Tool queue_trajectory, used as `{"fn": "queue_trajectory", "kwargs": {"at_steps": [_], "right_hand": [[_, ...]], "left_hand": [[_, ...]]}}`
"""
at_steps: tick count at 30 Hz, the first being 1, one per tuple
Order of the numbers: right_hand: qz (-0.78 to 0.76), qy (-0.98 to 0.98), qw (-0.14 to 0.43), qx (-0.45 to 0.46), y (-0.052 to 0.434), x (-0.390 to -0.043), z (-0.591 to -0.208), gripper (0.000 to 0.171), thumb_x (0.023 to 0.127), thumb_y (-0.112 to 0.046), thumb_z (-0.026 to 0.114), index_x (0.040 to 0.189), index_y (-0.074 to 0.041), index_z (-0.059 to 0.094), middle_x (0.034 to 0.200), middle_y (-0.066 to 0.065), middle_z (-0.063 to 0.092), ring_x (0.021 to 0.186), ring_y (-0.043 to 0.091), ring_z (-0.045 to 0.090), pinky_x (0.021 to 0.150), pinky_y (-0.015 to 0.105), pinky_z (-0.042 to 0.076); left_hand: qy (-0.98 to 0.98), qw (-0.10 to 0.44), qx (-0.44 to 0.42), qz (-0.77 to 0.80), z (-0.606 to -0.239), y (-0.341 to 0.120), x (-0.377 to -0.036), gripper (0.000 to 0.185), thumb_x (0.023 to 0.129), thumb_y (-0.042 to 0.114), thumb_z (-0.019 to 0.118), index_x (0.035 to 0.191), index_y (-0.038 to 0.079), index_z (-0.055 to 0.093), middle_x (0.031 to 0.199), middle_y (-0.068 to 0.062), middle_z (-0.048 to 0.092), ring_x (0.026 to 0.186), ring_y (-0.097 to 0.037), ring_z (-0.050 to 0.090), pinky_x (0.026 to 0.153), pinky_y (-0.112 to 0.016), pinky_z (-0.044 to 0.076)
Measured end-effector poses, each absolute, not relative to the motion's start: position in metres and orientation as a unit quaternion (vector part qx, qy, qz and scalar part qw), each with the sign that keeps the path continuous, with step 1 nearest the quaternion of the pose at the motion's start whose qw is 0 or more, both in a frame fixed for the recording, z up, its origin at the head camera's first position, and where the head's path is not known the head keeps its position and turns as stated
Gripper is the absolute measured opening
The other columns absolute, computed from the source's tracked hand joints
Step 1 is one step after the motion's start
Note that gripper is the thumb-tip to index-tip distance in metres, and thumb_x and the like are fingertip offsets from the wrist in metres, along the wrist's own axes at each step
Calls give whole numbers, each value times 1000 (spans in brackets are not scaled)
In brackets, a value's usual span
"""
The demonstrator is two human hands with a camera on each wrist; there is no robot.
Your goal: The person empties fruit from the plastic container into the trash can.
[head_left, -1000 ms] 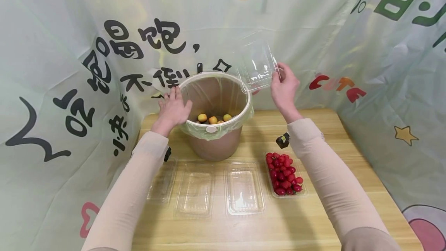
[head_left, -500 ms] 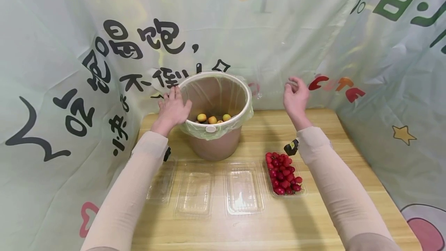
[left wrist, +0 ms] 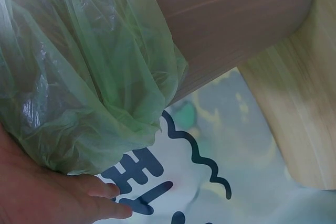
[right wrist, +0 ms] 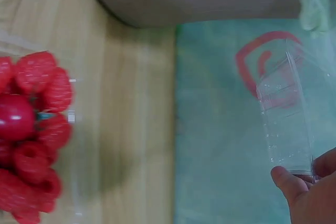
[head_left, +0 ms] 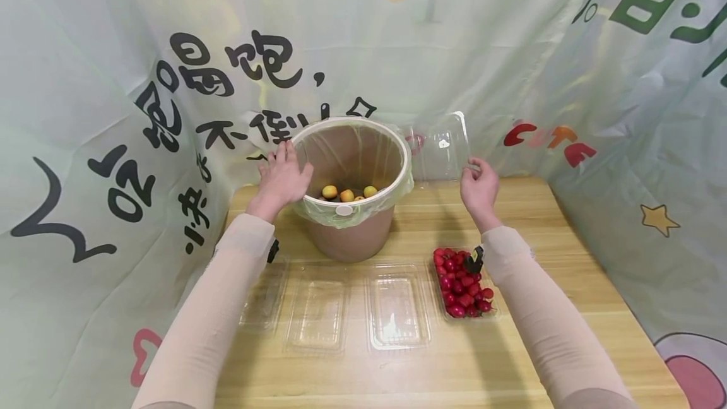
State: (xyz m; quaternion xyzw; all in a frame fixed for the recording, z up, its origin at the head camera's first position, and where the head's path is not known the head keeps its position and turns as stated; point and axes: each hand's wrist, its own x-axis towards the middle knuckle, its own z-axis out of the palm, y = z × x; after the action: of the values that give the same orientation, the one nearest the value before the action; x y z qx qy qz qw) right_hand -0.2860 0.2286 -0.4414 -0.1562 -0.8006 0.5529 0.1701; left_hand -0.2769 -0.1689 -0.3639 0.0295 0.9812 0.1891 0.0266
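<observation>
A brown waste bin with a white rim and a thin green liner stands at the back of the table. Several yellow-orange fruits lie inside it. My left hand rests on the bin's left rim, fingers extended over the liner. To the right of the bin, my right hand pinches a clear plastic container by its right edge, thumb and fingers on opposite sides in the right wrist view. That container is held raised, tilted nearly upright, near the back wall.
A clear box of red fruit, raspberries and small round ones, sits below my right wrist. Clear plastic containers lie in front of the bin: one in the middle, another beside it and a third partly behind my left arm. Printed cloth walls enclose the table.
My right hand has moved down and slightly right with the clear container, which swung edge-on midway and now faces the head camera again, lower. My left hand has stayed on the bin.
</observation>
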Motion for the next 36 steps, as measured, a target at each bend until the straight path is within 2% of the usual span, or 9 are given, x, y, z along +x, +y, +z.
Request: {"fn": "queue_trajectory", "kwargs": {"at_steps": [7,11,14,17,21,26,32,36], "right_hand": [[542,-805,167,-174,232,-282,-469,39,103,-5,52,140,3,62,119,27,70,76,2,54,62,11,45],[521,-818,157,-184,236,-279,-484,40,101,-4,50,138,3,63,116,30,71,68,-1,51,55,12,43],[511,-826,140,-192,240,-276,-493,42,100,-3,49,139,4,62,120,32,71,70,2,54,55,12,43],[510,-830,115,-196,243,-273,-501,44,100,-3,48,142,5,59,127,33,68,84,17,65,57,13,44],[501,-838,86,-200,247,-269,-509,47,100,-3,47,145,5,56,134,32,65,103,32,66,59,14,44],[478,-853,63,-202,250,-266,-516,48,96,-2,49,142,6,59,132,33,66,92,25,65,60,17,45],[477,-856,11,-198,258,-262,-527,54,95,-3,48,148,8,52,137,35,62,101,29,64,67,21,48],[476,-856,-6,-201,262,-260,-534,56,95,-2,48,150,9,49,140,35,59,98,28,62,68,23,49]], "left_hand": [[982,25,31,184,-365,-169,-279,83,109,48,25,166,-5,-4,175,-27,-3,159,-56,0,127,-73,1],[982,22,30,186,-366,-170,-279,83,109,48,25,166,-5,-3,175,-27,-2,160,-56,0,127,-73,1],[982,23,29,187,-366,-170,-279,83,109,48,26,166,-5,-3,175,-27,-2,160,-56,1,127,-73,2],[982,23,29,187,-366,-170,-279,83,109,48,26,166,-5,-2,176,-27,-2,160,-56,1,128,-72,2],[981,22,28,188,-366,-170,-279,83,109,48,26,166,-5,-2,176,-26,-2,160,-56,1,128,-72,2],[981,19,28,189,-366,-170,-279,83,108,49,26,166,-4,-2,176,-26,-2,160,-56,1,128,-72,2],[981,23,26,192,-366,-170,-279,83,108,49,26,166,-3,-4,176,-26,-3,160,-55,0,128,-71,1],[980,26,27,193,-366,-170,-279,83,109,49,25,166,-4,-4,176,-25,-5,160,-55,-1,128,-71,0]]}}
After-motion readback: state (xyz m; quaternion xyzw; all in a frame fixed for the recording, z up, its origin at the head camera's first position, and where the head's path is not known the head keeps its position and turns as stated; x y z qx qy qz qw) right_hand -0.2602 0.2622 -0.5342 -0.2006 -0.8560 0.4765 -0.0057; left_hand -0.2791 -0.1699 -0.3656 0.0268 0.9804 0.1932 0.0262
